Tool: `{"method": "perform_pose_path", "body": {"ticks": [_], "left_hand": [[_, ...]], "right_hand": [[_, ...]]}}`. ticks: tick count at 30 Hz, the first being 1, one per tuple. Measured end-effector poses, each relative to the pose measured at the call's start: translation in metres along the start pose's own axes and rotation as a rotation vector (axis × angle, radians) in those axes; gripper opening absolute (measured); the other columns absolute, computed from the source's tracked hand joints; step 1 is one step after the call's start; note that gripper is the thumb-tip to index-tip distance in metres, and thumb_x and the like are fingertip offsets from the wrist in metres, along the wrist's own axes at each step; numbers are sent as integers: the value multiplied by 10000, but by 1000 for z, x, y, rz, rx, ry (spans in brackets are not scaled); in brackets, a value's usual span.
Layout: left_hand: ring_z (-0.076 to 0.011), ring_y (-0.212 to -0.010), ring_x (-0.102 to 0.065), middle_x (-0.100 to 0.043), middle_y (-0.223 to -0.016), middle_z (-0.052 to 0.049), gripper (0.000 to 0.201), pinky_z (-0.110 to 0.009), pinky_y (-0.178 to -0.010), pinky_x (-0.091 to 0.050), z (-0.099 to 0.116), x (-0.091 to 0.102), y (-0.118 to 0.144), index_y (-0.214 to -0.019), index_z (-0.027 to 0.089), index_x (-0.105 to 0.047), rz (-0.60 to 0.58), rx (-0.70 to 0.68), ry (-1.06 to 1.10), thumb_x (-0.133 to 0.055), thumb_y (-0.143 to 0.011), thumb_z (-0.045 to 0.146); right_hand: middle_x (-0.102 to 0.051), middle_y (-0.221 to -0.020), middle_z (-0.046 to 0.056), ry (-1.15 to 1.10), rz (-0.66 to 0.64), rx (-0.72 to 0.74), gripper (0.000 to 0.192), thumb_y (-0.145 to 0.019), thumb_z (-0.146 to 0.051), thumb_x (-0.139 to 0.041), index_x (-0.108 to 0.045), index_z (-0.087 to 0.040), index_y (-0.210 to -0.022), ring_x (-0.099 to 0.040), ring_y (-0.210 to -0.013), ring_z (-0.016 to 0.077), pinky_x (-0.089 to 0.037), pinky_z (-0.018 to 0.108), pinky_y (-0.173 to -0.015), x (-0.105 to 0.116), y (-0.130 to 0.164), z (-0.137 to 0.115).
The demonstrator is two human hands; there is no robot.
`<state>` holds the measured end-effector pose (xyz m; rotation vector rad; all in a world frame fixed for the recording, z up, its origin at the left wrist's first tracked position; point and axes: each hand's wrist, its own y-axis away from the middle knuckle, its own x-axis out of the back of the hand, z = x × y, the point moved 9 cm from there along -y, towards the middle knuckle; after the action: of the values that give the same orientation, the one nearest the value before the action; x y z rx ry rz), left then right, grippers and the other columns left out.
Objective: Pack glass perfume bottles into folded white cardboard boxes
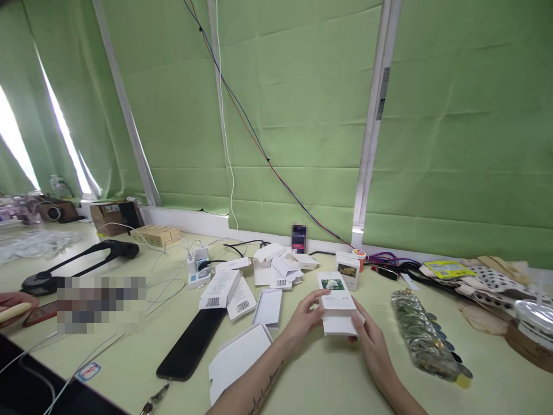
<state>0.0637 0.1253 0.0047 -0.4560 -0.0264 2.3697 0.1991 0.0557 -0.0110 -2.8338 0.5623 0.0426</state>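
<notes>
- Both hands on a white box (336,305), held just above the table (328,380), near its middle front.
- Left hand (305,317) grasping the box's left edge, fingers curled round it, thumb on top.
- Right hand (371,340) grasping the box's right lower corner, fingers under, thumb along the side.
- Box lying nearly flat, a small flower picture on its far end, printed lines below.
- Just behind it, a second box (348,271) standing upright, with a picture on its front; an orange-capped tube (359,256) beside that.
- To the left: flat white cartons with barcodes (220,288), an open white sleeve (268,307), a folded card (237,357) near the left forearm.
- A dark phone (190,346) lying face up, left of the card.
- A white charger (199,268) with cables farther back.
- To the right: a clear bag of round pieces (421,334), well apart from the right hand.
- Green blinds (302,115) behind, wires hanging across.
- Another person's hand (12,302) at the far left edge.
</notes>
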Motion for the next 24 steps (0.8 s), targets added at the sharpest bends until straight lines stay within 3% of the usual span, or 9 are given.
{"method": "perform_pose_path", "body": {"ticks": [3, 9, 16, 24], "left_hand": [[-244, -974, -597, -572, -1213, -101, 570, -281, -754, -474, 0, 3, -2, -1138, 217, -618, 43, -7, 11, -750, -660, 498], [-201, -787, -602, -660, -980, -74, 564, -255, -660, -430, 4, 11, -5, -1062, 177, -646, 89, -34, -56, -716, -658, 564], [-276, -990, -586, -591, -1229, -109, 696, -336, -809, -445, 9, 5, -4, -1194, 208, -602, 18, -41, -90, -687, -645, 626], [-290, -1126, -516, -592, -1214, -84, 638, -360, -930, -412, 22, -3, 2, -1208, 239, -583, -23, -129, -208, -767, -640, 463]], "right_hand": [[-673, -992, 38, 6, -79, 3, 790, -794, -531, -585, -270, -241, -1458, -536, -590, 156, -469, 272, -531, -9, 1, 0], [-593, -651, -14, 39, -237, 48, 590, -868, -552, -447, -410, -205, -1344, -554, -577, 169, -462, 282, -583, -23, 9, -1], [-577, -620, -15, -56, -146, 112, 657, -868, -587, -382, -338, -199, -1396, -542, -543, 169, -460, 295, -560, -22, 15, -7], [-600, -664, -5, -48, -194, 108, 690, -851, -596, -445, -324, -198, -1402, -561, -565, 172, -471, 288, -565, -19, 9, 0]]}}
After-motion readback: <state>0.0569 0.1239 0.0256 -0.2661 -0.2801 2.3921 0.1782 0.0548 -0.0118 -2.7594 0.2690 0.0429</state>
